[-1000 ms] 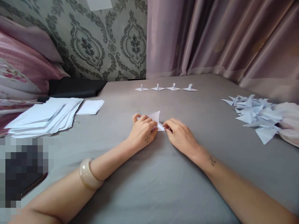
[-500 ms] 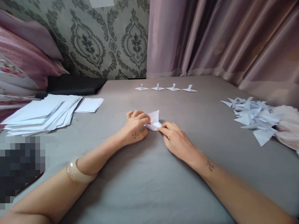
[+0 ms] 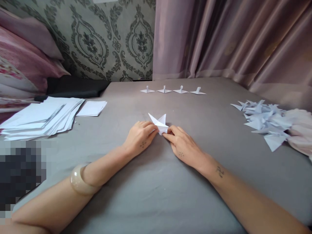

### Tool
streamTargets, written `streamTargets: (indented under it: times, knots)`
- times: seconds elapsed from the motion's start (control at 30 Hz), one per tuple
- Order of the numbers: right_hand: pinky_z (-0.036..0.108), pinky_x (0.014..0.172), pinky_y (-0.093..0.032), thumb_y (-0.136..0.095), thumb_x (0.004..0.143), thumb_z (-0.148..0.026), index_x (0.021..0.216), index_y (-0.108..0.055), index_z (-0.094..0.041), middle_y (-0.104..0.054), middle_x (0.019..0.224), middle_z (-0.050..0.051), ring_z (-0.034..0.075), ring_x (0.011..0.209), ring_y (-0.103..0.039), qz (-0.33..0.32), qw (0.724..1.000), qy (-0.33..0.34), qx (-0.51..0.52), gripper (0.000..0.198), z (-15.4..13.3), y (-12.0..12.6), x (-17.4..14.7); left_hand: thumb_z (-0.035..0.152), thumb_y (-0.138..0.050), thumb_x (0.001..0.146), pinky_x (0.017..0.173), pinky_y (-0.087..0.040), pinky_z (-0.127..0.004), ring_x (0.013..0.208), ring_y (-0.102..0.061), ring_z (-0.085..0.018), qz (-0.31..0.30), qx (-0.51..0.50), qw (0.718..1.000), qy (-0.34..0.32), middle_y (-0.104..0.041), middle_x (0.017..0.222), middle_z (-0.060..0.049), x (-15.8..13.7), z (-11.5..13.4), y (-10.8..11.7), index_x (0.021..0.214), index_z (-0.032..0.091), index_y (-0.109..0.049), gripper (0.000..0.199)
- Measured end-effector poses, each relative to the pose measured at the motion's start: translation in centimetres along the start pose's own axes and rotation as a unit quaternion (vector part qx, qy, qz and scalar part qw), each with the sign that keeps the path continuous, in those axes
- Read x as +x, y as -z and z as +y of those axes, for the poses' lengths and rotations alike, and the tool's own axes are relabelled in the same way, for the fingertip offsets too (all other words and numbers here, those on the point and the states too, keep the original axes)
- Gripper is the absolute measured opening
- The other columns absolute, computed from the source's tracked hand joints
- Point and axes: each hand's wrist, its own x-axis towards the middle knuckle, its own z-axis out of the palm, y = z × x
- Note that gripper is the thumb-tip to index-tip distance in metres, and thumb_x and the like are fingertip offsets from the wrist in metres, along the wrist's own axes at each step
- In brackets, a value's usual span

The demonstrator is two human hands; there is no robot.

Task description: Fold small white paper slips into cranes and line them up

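Between my two hands is a partly folded piece of white paper point(image 3: 160, 123), with two pointed flaps sticking up at its far side. My left hand point(image 3: 141, 136) pinches its left lower edge between thumb and fingers. At the right lower corner, my right hand point(image 3: 181, 141) grips the paper with thumb and fingertips. Both hands rest low over the grey cloth surface point(image 3: 151, 195). The fingertips hide parts of the paper's lower edge.
Several folded paper birds point(image 3: 164, 89) stand in a row at the back. A heap of folded white paper shapes point(image 3: 265, 117) lies at right beside pale fabric point(image 3: 301, 130). At left are a stack of large white sheets point(image 3: 44, 117) and a smaller stack of paper point(image 3: 92, 108).
My left hand has drawn back slightly toward me and now pinches the paper's lower left. A left pointed flap now stands up, and the paper looks narrower. My right hand has barely moved.
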Motion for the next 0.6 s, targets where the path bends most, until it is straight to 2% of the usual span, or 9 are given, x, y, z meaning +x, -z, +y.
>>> streamTargets:
  times: [0.23, 0.43, 0.6]
  knots:
    - [0.032, 0.078, -0.046, -0.035, 0.09, -0.007, 0.106, -0.067, -0.021, -0.056, 0.097, 0.008, 0.02, 0.092, -0.051, -0.015, 1.0, 0.011, 0.012, 0.038, 0.1, 0.4, -0.1, 0.021, -0.05, 0.089, 0.076, -0.053, -0.03, 0.084, -0.066, -0.017, -0.008, -0.084, 0.996, 0.02, -0.071, 0.096, -0.005, -0.3, 0.5, -0.4, 0.092, 0.02, -0.068, 0.019]
    - [0.031, 0.081, -0.046, -0.038, 0.087, -0.005, 0.103, -0.069, -0.023, -0.062, 0.098, 0.007, 0.019, 0.095, -0.056, -0.055, 0.997, 0.018, 0.056, 0.04, 0.4, 2.0, -0.1, 0.022, -0.046, 0.091, 0.082, -0.05, -0.035, 0.093, -0.064, -0.02, -0.067, -0.055, 0.996, -0.021, -0.07, 0.103, -0.007, -0.3, 0.5, -0.1, 0.1, 0.019, -0.067, 0.023]
    - [0.028, 0.084, -0.046, -0.04, 0.077, -0.001, 0.082, -0.074, -0.024, -0.069, 0.103, 0.001, 0.015, 0.09, -0.062, -0.066, 0.982, -0.043, 0.169, 0.041, 1.7, 3.1, 0.4, 0.023, -0.041, 0.094, 0.075, -0.045, -0.034, 0.091, -0.061, -0.02, -0.104, -0.005, 0.992, -0.069, -0.069, 0.101, -0.007, -0.2, 0.8, 0.5, 0.099, 0.018, -0.068, 0.028]
